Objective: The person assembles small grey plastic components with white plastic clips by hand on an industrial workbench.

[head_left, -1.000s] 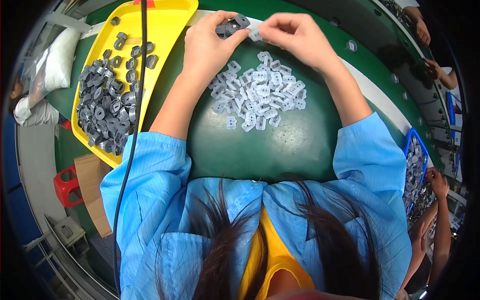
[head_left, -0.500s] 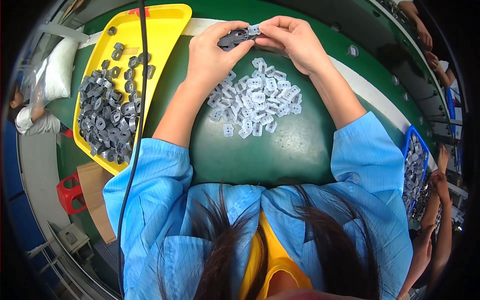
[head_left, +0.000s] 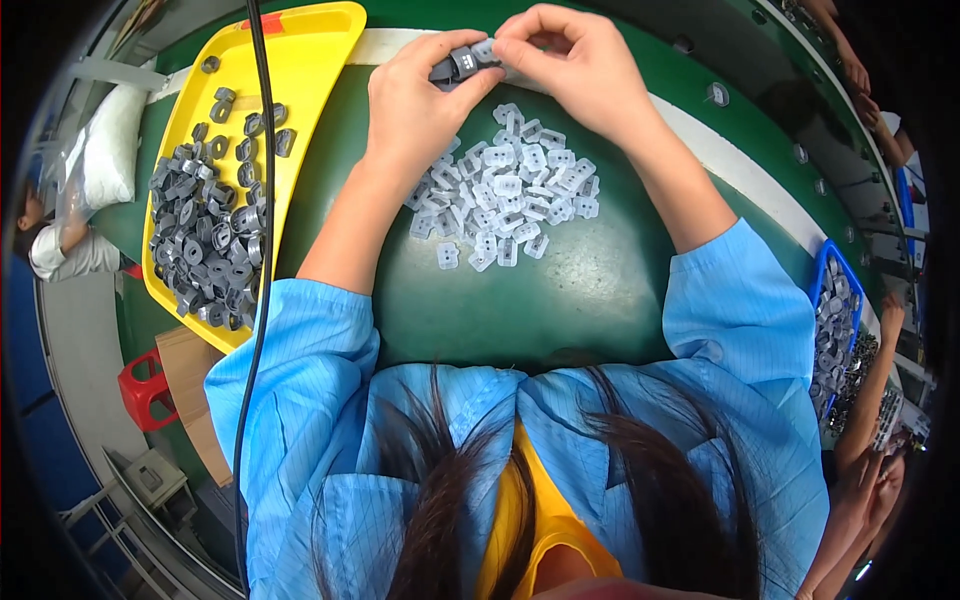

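Note:
My left hand [head_left: 415, 105] is closed around a dark grey plastic housing [head_left: 456, 66] at the far side of the green table. Against the housing's right end lies a small translucent plastic piece [head_left: 484, 51]. The fingertips of my right hand [head_left: 585, 70] pinch together at the edge of that piece; how firmly they grip it is partly hidden. Just nearer than both hands spreads a loose pile of similar translucent pieces [head_left: 508, 187].
To the left, a yellow tray [head_left: 335, 40] holds many dark grey housings [head_left: 205, 235]. A black cable [head_left: 266, 150] hangs across it. At right stands a blue bin [head_left: 826, 262] of grey parts. Other people's hands and arms show at the right edge; a conveyor [head_left: 760, 130] runs beyond the table.
The translucent piece, held up at the housing's edge before, now sits lower against its end. My right fingers have shifted slightly left, and the whole view has drifted a little.

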Motion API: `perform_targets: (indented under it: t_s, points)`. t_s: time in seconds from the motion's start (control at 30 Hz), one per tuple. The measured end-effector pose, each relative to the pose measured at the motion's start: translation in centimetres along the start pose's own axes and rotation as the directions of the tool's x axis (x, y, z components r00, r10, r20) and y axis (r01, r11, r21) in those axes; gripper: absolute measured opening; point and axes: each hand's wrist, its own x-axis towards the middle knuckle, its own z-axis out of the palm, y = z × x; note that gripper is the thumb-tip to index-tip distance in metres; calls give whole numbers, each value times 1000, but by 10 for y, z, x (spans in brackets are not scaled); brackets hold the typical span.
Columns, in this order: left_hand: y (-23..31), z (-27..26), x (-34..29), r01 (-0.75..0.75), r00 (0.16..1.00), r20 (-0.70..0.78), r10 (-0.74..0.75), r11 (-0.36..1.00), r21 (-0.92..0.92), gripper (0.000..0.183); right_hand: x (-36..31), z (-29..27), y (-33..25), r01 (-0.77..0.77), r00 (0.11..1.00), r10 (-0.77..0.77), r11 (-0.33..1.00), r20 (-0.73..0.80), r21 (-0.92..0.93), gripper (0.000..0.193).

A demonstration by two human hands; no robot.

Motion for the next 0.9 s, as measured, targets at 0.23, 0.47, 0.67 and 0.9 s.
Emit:
perform_targets:
  t_s: [0.23,0.47,0.67,0.9]
  points:
    - [-7,-1,-2,73,996,62,-62,977,-199,32,0,-2,-1,-195,980,193,980,-45,-28,15]
    - [1,-2,-4,150,988,84,-131,941,-302,32,2,2,0,-283,959,249,886,136,367,10]
    - [0,-2,-2,252,966,160,-202,869,-426,35,-4,6,-1,118,982,-113,993,-149,24,13]
    - [1,-1,-4,12,998,67,7,960,-279,32,1,-2,12,-307,952,257,832,169,462,24]
